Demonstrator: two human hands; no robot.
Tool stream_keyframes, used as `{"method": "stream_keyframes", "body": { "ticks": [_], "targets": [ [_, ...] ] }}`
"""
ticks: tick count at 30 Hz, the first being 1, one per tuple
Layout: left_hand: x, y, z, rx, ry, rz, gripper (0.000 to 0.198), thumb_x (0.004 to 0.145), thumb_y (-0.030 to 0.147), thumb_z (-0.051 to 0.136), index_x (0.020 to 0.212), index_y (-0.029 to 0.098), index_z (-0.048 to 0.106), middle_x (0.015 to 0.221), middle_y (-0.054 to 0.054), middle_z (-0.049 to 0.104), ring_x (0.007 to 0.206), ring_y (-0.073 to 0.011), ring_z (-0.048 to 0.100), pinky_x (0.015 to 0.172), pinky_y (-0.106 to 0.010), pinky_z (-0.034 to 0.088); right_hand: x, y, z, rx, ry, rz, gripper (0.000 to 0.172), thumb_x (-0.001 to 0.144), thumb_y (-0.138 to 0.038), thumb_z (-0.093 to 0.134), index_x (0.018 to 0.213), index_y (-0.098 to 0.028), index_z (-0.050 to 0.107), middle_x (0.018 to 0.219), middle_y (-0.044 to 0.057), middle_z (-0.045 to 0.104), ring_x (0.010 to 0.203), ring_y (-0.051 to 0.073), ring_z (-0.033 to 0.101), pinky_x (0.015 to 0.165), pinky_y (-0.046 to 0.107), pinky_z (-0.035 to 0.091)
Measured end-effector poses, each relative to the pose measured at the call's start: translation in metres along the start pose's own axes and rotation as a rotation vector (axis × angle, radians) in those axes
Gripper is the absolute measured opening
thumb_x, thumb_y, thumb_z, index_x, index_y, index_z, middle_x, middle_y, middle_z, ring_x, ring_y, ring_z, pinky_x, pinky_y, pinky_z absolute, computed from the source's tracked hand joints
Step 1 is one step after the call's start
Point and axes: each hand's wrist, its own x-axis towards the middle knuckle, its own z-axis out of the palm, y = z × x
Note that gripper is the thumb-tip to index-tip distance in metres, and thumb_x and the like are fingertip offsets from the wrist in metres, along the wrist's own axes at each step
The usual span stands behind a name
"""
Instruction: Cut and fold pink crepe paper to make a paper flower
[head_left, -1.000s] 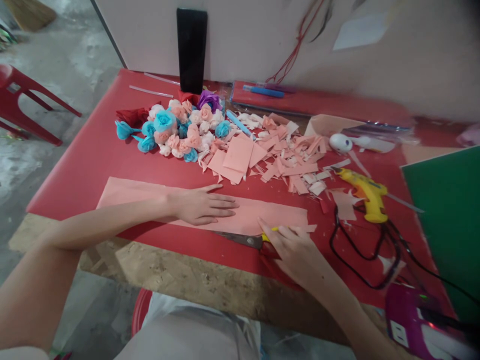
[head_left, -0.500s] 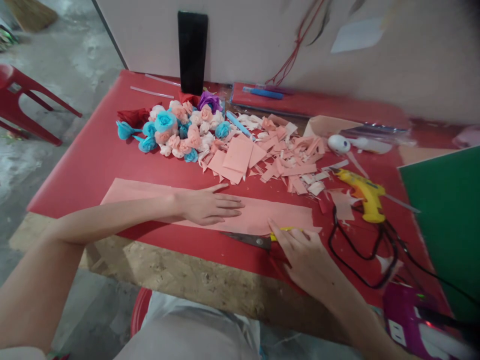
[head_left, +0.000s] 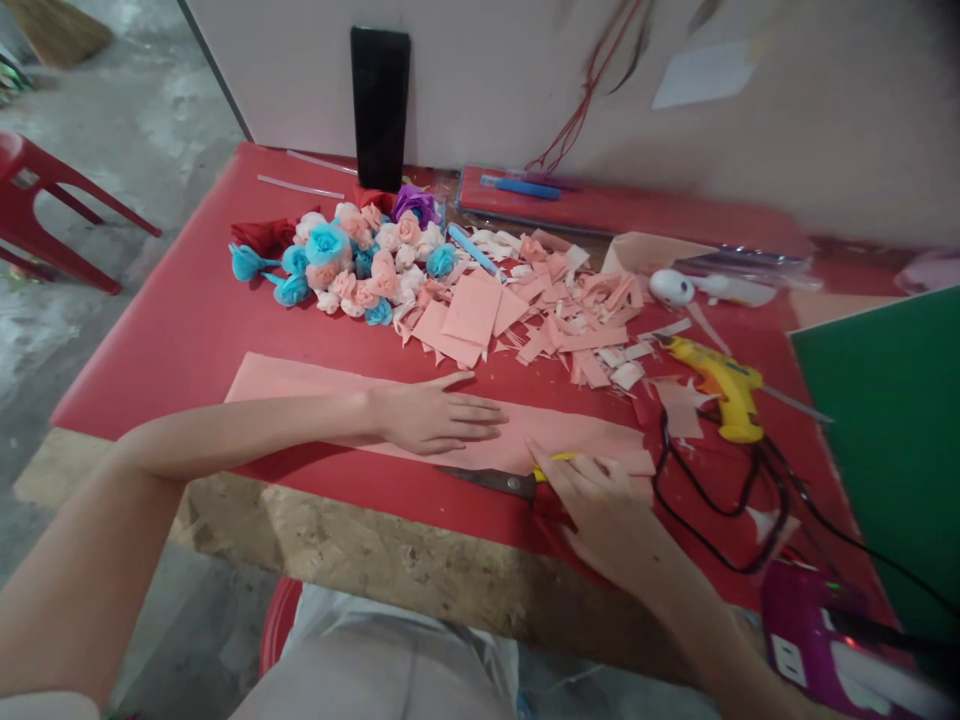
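Note:
My left hand [head_left: 442,417] lies flat, fingers stretched out, on a long pink paper strip [head_left: 315,385] that runs along the near side of the red table [head_left: 172,330]. My right hand [head_left: 600,500] rests with its fingers extended over the strip's right end and over the handles of scissors [head_left: 484,480]. The scissors' blades point left, just below the strip. A bit of yellow handle shows under my fingers.
Behind the strip lie paper flowers [head_left: 352,260], pink squares [head_left: 472,315] and scraps [head_left: 585,320]. A yellow glue gun [head_left: 724,395], black cable [head_left: 705,520], purple power strip [head_left: 810,630] and green board [head_left: 885,430] are on the right. A black upright object [head_left: 380,105] stands at the wall; a red chair [head_left: 45,200] is at the left.
The pink strip has slid to the right under my left hand, which moved right with it. My right hand stays on the scissors' handles.

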Motion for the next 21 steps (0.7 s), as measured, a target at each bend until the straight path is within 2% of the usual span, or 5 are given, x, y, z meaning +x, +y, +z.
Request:
{"method": "stream_keyframes", "body": {
  "ticks": [4,9,12,16,21],
  "targets": [
    [-0.015,-0.001,-0.007,-0.047,-0.015,0.025,0.045,0.093,0.027,0.026,0.136,0.018,0.037,0.145,-0.003,0.031,0.137,-0.0127,0.023,0.115,-0.035,-0.002,-0.001,0.000,0.001,-0.002,0.003,-0.007,0.074,0.066,-0.011,0.052,0.136,-0.005,0.028,0.089,0.008,0.066,0.075,0.020,0.054,0.068,0.032,0.038],
    [-0.032,-0.002,-0.004,-0.106,-0.064,-0.014,0.047,0.093,0.028,0.024,0.138,0.019,0.034,0.146,-0.002,0.030,0.138,-0.0135,0.021,0.115,-0.034,-0.003,-0.002,-0.001,0.003,0.017,0.013,-0.022,0.060,0.070,-0.012,0.050,0.128,-0.004,0.038,0.088,0.009,0.066,0.076,0.021,0.054,0.070,0.032,0.037],
    [-0.034,-0.003,0.000,-0.137,-0.078,-0.048,0.047,0.092,0.028,0.026,0.138,0.023,0.034,0.145,-0.001,0.031,0.138,-0.0130,0.020,0.115,-0.035,-0.001,0.000,-0.002,0.002,-0.001,0.006,-0.028,0.059,0.071,-0.012,0.048,0.128,-0.003,0.038,0.090,0.010,0.066,0.077,0.021,0.054,0.071,0.033,0.038],
    [-0.033,-0.004,0.003,-0.139,-0.029,-0.028,0.046,0.092,0.027,0.028,0.138,0.021,0.035,0.144,-0.002,0.034,0.138,-0.0145,0.022,0.116,-0.038,0.002,0.004,-0.004,0.000,-0.016,0.003,-0.034,0.062,0.070,-0.014,0.048,0.130,-0.002,0.035,0.094,0.012,0.065,0.082,0.023,0.054,0.074,0.034,0.038],
    [-0.034,-0.004,0.004,-0.136,0.010,-0.018,0.046,0.093,0.026,0.029,0.138,0.023,0.034,0.143,-0.003,0.035,0.136,-0.0157,0.026,0.116,-0.039,0.001,0.006,-0.002,-0.001,-0.008,0.008,-0.033,0.072,0.066,-0.014,0.051,0.133,-0.003,0.031,0.088,0.009,0.065,0.079,0.022,0.053,0.070,0.033,0.038]
  ]
}}
